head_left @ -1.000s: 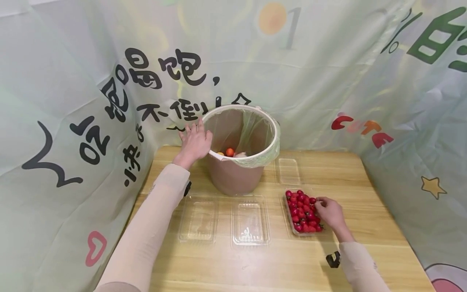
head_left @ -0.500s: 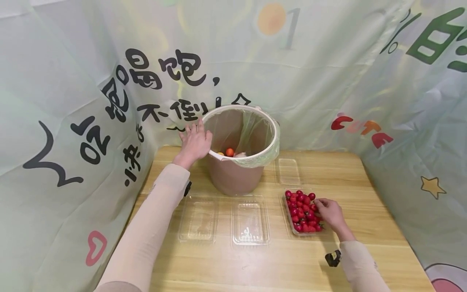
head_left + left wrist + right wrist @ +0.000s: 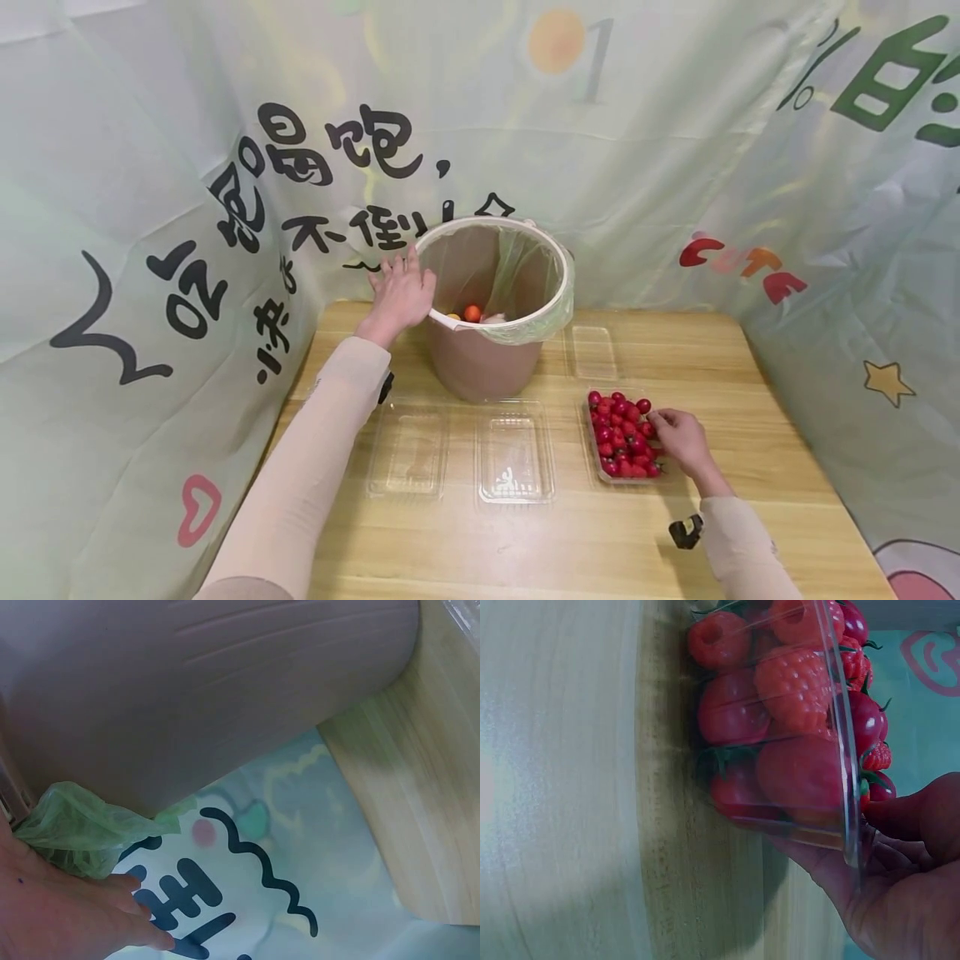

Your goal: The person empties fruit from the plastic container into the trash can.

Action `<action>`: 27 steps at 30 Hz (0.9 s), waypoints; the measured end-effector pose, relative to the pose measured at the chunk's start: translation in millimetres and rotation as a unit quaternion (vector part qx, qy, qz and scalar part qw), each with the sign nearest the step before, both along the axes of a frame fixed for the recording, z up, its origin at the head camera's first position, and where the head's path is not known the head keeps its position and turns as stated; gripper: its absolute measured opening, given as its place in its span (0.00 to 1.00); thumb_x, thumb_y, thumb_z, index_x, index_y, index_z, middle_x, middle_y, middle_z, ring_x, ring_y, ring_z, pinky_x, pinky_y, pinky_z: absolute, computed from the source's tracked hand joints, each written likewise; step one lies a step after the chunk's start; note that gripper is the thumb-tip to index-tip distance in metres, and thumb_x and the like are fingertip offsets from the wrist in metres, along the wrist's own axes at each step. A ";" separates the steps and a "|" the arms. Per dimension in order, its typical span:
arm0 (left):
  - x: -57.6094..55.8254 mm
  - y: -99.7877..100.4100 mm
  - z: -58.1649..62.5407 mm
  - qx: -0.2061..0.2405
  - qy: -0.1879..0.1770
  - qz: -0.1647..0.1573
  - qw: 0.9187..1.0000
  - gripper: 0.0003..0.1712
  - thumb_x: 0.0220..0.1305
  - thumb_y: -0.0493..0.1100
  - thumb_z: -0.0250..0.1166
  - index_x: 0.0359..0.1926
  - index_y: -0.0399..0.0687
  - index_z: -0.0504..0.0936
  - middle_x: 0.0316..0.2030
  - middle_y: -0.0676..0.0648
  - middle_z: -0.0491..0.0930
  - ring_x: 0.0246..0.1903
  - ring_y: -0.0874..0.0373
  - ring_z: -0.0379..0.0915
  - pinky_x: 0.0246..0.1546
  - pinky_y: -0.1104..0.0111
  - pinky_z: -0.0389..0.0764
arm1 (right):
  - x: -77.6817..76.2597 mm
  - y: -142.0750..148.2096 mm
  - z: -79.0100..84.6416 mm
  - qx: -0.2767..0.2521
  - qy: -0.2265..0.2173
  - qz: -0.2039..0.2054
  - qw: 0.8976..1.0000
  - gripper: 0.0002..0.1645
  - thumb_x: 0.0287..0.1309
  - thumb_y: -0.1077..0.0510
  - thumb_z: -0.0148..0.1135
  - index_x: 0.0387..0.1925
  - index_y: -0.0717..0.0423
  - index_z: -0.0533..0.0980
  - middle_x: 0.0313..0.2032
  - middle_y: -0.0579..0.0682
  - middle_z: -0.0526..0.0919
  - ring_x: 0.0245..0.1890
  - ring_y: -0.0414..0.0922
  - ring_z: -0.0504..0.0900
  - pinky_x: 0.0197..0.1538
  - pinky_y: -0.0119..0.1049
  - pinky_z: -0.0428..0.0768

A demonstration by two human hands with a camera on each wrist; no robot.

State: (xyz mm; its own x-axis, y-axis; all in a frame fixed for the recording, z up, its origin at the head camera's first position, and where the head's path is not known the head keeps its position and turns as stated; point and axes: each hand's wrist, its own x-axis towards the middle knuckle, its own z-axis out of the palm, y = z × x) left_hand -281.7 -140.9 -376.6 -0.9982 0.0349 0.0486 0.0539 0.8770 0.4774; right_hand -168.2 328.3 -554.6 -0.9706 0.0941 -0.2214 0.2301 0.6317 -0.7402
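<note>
My left hand (image 3: 405, 292) rests on the left rim of a pinkish-brown bin (image 3: 483, 362), fingers spread, beside the pale green liner (image 3: 82, 829). On the table's right side stands a clear plastic box (image 3: 611, 479), heaped with raspberries (image 3: 799, 686) and small smooth red fruits with green leafy tops, like cherry tomatoes (image 3: 731, 705). My right hand (image 3: 682, 437) grips this box at its far right side. In the right wrist view, the thumb bends over the rim by the fruit while the fingers lie against the outer wall, partly hidden behind it.
Two shallow clear plastic trays (image 3: 407, 454) (image 3: 517, 492) lie on the wooden table (image 3: 450, 550) before the bin. Another clear tray (image 3: 594, 350) lies behind the fruit box. An orange-red round fruit (image 3: 472, 313) and other items sit inside the bin. Printed fabric walls (image 3: 630, 167) surround the table.
A red fruit by the right fingertips has shifted slightly within the heap, and the right hand has moved very little. The left hand stays on the bin rim.
</note>
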 end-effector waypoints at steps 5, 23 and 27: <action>1.3 -0.2 0.3 0.006 0.001 0.000 1.000 0.43 0.80 0.57 0.31 0.84 0.37 0.39 0.82 0.26 0.40 0.82 0.26 0.27 0.78 0.30 0.28 | 1.4 0.2 3.5 -0.015 0.004 -0.001 1.000 0.25 0.81 0.59 0.47 0.56 0.81 0.76 0.43 0.71 0.85 0.37 0.48 0.88 0.33 0.36 0.88; 0.7 -0.1 0.0 0.006 0.002 -0.002 1.000 0.43 0.79 0.58 0.30 0.85 0.38 0.37 0.82 0.26 0.39 0.82 0.26 0.27 0.78 0.29 0.28 | -3.0 8.0 27.0 -0.100 -0.030 -0.019 0.994 0.28 0.83 0.59 0.42 0.62 0.85 0.69 0.45 0.71 0.85 0.37 0.45 0.90 0.38 0.41 0.92; 1.0 -0.4 -0.1 0.005 0.000 -0.001 1.000 0.43 0.79 0.58 0.30 0.85 0.38 0.37 0.82 0.26 0.39 0.82 0.26 0.27 0.78 0.30 0.27 | -11.0 7.5 45.2 -0.107 -0.026 -0.019 0.994 0.29 0.83 0.59 0.41 0.64 0.85 0.67 0.44 0.67 0.86 0.38 0.43 0.90 0.38 0.40 0.92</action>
